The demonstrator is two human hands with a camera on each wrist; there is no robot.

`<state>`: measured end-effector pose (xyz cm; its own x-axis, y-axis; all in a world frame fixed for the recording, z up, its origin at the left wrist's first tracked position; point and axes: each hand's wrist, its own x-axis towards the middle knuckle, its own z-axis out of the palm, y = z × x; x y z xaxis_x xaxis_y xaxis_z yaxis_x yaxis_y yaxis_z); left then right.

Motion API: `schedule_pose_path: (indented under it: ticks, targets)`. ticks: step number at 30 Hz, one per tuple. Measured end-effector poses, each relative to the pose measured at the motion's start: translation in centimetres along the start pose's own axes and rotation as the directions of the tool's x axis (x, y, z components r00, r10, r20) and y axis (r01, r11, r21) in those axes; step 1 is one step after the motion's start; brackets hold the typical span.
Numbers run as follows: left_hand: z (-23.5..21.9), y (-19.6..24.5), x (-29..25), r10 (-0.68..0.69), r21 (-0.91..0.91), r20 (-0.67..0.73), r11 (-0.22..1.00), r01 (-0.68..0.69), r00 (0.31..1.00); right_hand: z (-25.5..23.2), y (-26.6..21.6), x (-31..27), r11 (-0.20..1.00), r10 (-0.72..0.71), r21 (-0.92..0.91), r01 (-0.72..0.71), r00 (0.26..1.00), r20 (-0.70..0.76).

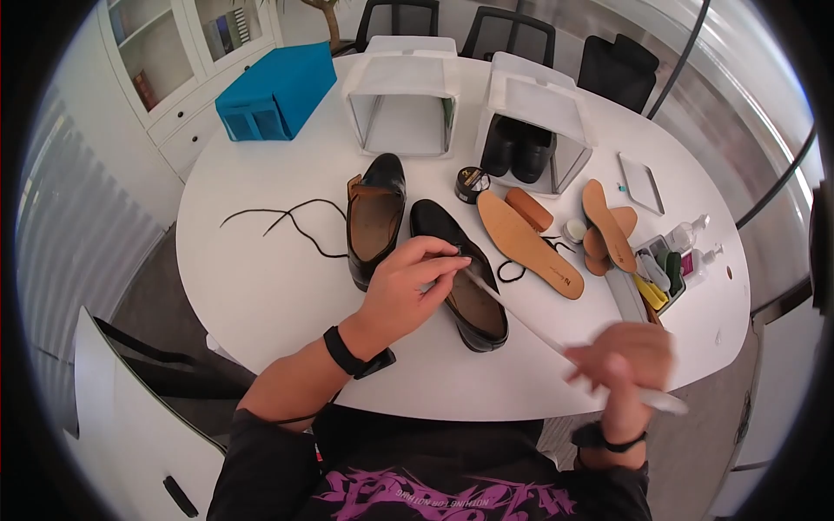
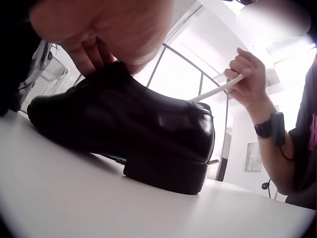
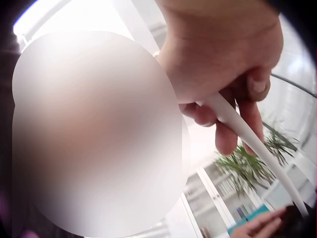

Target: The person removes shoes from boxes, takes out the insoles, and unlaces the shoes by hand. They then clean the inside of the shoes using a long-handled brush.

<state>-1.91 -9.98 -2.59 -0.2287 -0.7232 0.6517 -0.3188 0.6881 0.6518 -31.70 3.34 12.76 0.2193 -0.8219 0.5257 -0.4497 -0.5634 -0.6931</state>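
A white lace [image 1: 521,317] was being threaded through the black shoe [image 1: 460,278]: pinched by the left hand [image 1: 408,286] at twelve o'clock, gripped by the right hand [image 1: 621,365] at four. Pulling it taut seemed next.

A black leather dress shoe [image 1: 459,276] stands upright on its sole on the white table, toe pointing far, heel near, its tan-lined opening facing up. It is glossy, with a low block heel, and sits just right of a matching shoe. A flat white lace [image 1: 521,317] runs taut from the shoe's upper front part, out to the near right, rising off the table.
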Motion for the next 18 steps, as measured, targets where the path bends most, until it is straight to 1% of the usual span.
schedule_pose_path:
  ticks: [1, 3, 5, 6, 7, 9, 10, 12, 13, 14, 15, 16, 17, 18]
  targets:
    - [-0.1, 0.1, 0.0, 0.000, 0.023, 0.013, 1.000, 0.000, 1.000, -1.2, -0.9, -0.4, 0.997, -0.051, 0.052, 0.055, 0.996, -0.074]
    - [-0.1, 0.1, 0.0, 0.002, 0.041, 0.028, 0.999, -0.003, 1.000, -3.7, -1.9, -0.3, 0.965, -0.138, 0.221, 0.141, 0.990, -0.026]
    - [0.1, -0.1, 0.0, 0.018, 0.027, 0.030, 0.999, -0.018, 0.999, -3.2, -1.6, -0.4, 0.962, -0.171, 0.214, 0.168, 0.985, -0.004]
    - [0.0, -0.1, 0.0, 0.022, 0.028, 0.030, 0.999, -0.023, 0.999, -1.8, -1.3, -0.4, 0.987, -0.060, 0.148, 0.067, 0.997, -0.053]
    - [0.0, -0.2, -0.1, 0.006, 0.016, 0.047, 1.000, -0.006, 0.999, -0.2, -0.9, -0.3, 0.995, 0.050, 0.089, -0.040, 0.993, -0.111]
    - [0.0, 0.1, -0.1, -0.005, 0.002, 0.070, 1.000, 0.005, 0.998, 3.0, 1.5, 1.7, 0.994, 0.064, -0.086, -0.061, 0.997, 0.042]
    - [-0.1, 0.3, -0.1, -0.019, 0.008, 0.063, 1.000, 0.018, 0.998, 3.7, 2.7, 1.3, 0.994, 0.067, -0.086, -0.064, 0.997, 0.033]
    - [-0.2, 0.3, 0.3, -0.027, 0.011, 0.059, 1.000, 0.027, 0.998, 4.5, 4.3, 0.9, 0.991, 0.105, 0.091, -0.100, 0.993, -0.055]
    - [-0.2, 0.3, 0.3, -0.020, 0.003, 0.061, 1.000, 0.020, 0.998, 4.4, 4.4, 0.7, 0.991, 0.107, 0.091, -0.102, 0.993, -0.051]
    - [-0.3, 0.4, 0.1, -0.019, -0.005, 0.061, 1.000, 0.019, 0.998, 4.1, 4.4, 0.3, 0.983, 0.055, 0.182, -0.024, 0.985, -0.166]
    - [-0.3, 0.3, -0.1, -0.027, -0.006, 0.058, 1.000, 0.028, 0.998, 3.7, 4.4, -0.2, 0.963, 0.014, 0.261, 0.064, 0.958, -0.285]
    - [-0.2, 0.3, -0.1, -0.023, -0.018, 0.056, 1.000, 0.025, 0.998, 2.3, 4.6, -1.6, 0.942, 0.041, 0.332, 0.038, 0.973, -0.226]
    - [-0.1, 0.2, 0.0, -0.018, -0.031, 0.054, 0.999, 0.019, 0.998, 2.3, 3.7, -2.2, 0.943, 0.039, 0.330, 0.038, 0.974, -0.225]
    - [-0.1, 0.2, 0.0, -0.016, -0.033, 0.051, 0.999, 0.018, 0.999, 2.2, 2.6, -2.5, 0.951, 0.099, 0.308, -0.018, 0.963, -0.251]
